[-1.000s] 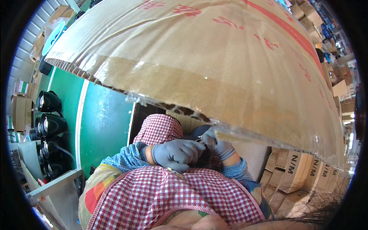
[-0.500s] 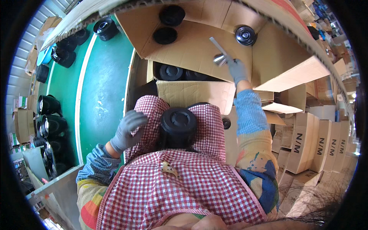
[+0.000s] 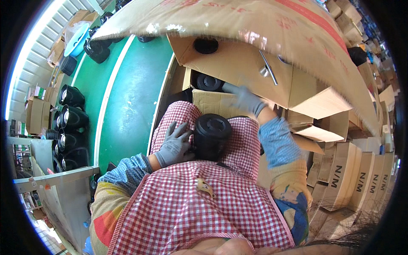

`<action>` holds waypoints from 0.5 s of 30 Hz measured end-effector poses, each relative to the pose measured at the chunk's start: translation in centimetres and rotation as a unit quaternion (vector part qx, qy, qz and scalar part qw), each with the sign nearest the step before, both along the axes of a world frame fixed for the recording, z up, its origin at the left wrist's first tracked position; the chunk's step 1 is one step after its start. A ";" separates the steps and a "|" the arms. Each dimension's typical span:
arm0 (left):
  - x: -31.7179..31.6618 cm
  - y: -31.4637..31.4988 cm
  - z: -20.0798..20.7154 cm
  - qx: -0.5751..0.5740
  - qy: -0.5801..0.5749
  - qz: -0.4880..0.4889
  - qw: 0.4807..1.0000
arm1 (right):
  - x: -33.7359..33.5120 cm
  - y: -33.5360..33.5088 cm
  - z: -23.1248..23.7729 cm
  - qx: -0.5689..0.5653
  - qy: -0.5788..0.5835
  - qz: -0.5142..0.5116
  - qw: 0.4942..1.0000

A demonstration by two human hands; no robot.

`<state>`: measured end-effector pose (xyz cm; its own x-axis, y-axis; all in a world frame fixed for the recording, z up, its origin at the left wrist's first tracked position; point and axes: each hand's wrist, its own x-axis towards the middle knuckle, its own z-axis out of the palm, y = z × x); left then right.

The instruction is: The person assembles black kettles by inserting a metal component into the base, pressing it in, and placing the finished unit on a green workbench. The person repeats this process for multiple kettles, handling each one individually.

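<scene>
A black round part (image 3: 211, 129) with a ridged circular top sits upright between my thighs on the red-and-white checked apron (image 3: 204, 204). Flat against its left side rests my left hand (image 3: 173, 145), in a grey glove, fingers spread and not wrapped round it. My right hand (image 3: 247, 102), also gloved, is above the open carton flap beyond the part, its fingers stretched out to the left and blurred by motion. Nothing shows in it. Farther off, a metal tool (image 3: 268, 70) with a rod and a shiny cup lies on the cardboard.
Beyond my knees a carton (image 3: 204, 98) holds black round parts (image 3: 208, 81); another black piece (image 3: 206, 45) lies on the cardboard behind. A large carton flap (image 3: 238, 21) overhangs the far side. Black pots (image 3: 73, 118) line the green floor at left; flat cartons (image 3: 335, 170) stand at right.
My right hand has let go of the metal tool, now lying on the cardboard, and moved nearer and left. My left hand has come down onto the black part's side. The view has shifted.
</scene>
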<state>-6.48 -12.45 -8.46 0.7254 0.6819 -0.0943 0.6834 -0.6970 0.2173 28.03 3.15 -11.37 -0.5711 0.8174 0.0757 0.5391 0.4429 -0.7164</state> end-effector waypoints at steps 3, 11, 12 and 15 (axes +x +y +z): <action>0.1 -1.2 0.3 0.043 -0.044 -0.013 0.998 | -3.6 -6.0 1.6 -0.270 -0.032 0.025 0.962; -2.0 -2.8 2.7 0.068 -0.235 -0.014 0.969 | -3.6 -14.7 9.3 -0.342 0.282 -0.026 0.896; -2.5 -2.9 3.4 0.038 -0.296 0.035 0.954 | -3.6 -14.9 9.4 -0.334 0.314 -0.025 0.888; -4.8 -3.4 0.8 -0.196 -0.535 0.274 0.774 | -5.2 -15.7 11.5 -0.248 0.323 -0.031 0.913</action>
<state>-11.26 -15.87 -7.62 0.1415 0.9864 0.0836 0.1355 -0.1030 0.9854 22.85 -12.60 0.18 -0.4899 0.8718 -0.0080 -0.0535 -0.0393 -0.9978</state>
